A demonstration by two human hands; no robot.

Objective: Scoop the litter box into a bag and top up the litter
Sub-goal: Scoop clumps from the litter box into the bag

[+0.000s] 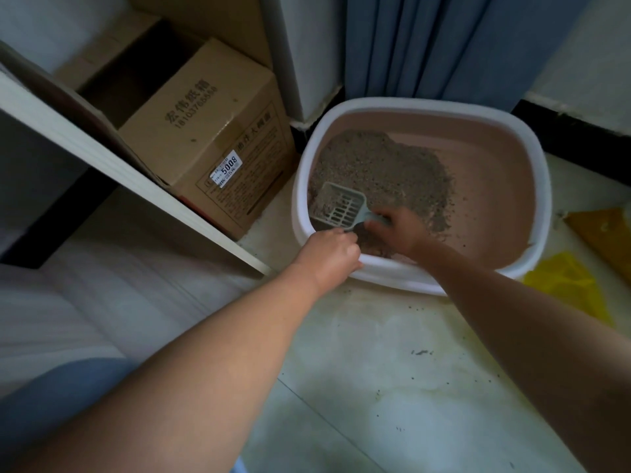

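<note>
A pink litter box with a wide white rim sits on the floor by the wall. Grey-brown litter is heaped in its left half, and the right part of the pink floor is bare. My right hand grips the handle of a pale blue-grey slotted scoop, whose head lies in the litter at the near left corner. My left hand grips the near rim of the box. A yellow plastic bag lies crumpled on the floor right of the box.
A cardboard box stands left of the litter box under a white shelf board. Blue curtains hang behind. An orange-brown package lies at the right edge. Scattered litter grains dot the pale floor tiles.
</note>
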